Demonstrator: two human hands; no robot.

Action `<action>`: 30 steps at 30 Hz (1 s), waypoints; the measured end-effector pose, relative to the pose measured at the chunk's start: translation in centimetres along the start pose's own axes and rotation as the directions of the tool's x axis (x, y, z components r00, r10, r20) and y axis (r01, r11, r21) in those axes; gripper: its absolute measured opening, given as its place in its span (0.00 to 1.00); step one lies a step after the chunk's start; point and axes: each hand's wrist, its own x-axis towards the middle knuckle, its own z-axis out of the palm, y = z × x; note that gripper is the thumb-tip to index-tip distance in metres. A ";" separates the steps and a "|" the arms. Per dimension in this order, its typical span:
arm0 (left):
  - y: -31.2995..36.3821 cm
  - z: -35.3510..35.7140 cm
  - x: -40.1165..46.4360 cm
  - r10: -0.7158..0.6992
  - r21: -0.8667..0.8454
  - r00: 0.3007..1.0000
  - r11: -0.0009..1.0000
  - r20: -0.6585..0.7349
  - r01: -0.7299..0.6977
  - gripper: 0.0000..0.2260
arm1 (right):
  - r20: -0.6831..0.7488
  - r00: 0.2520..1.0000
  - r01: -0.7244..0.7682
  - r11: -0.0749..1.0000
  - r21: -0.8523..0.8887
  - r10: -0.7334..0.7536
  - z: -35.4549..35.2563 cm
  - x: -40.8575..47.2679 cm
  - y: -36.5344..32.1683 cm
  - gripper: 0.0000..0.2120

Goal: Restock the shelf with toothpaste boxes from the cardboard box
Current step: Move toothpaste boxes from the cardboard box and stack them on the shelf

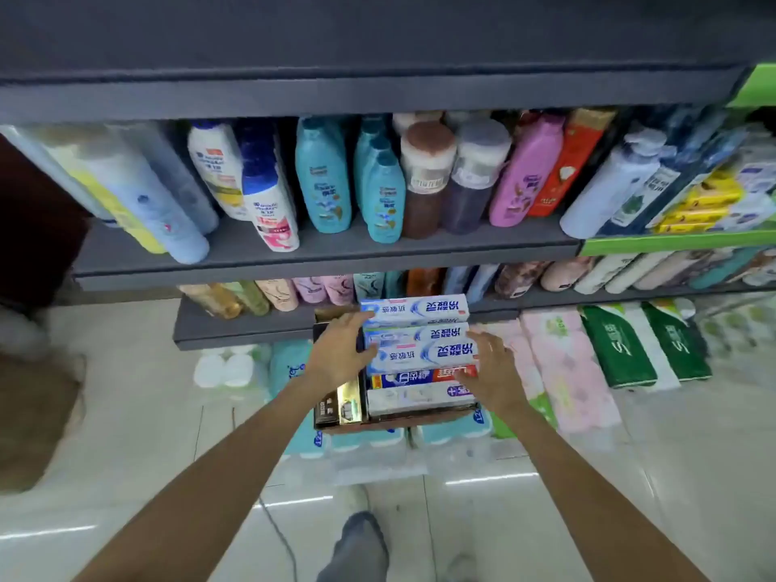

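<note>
A brown cardboard box (413, 416) sits on blue tissue packs in front of the lowest shelf. It holds several toothpaste boxes lying flat: three blue-and-white ones (415, 334) on top, a red-and-blue one (424, 378) and a white one (415, 397) nearer me. Gold and black boxes (338, 407) stand at the box's left side. My left hand (338, 348) touches the left ends of the blue-and-white boxes with straight fingers. My right hand (491, 363) touches their right ends, fingers extended. The two hands flank the stack.
The grey shelf (327, 252) above carries shampoo and body-wash bottles; a lower grey shelf (243, 327) holds more bottles. Pink and green tissue packs (621, 350) lie on the floor to the right. My foot (361, 543) stands on the tiles below, and a brown object (38, 417) is at the left.
</note>
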 end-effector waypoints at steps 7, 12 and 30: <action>-0.5 1.4 7.1 0.191 0.165 0.981 0.968 0.021 -0.192 0.25 | 0.019 0.835 -0.508 0.756 0.413 0.550 2.4 2.4 -0.8 0.39; 0.5 4.1 10.5 0.134 0.329 0.974 0.925 0.185 -0.190 0.31 | 0.057 0.789 -0.548 0.660 0.513 0.611 4.4 3.5 0.2 0.37; 1.7 0.1 3.8 -0.076 -0.016 0.997 0.997 -0.018 0.076 0.23 | 0.298 0.789 -0.335 -0.030 0.942 0.537 1.8 2.8 0.3 0.10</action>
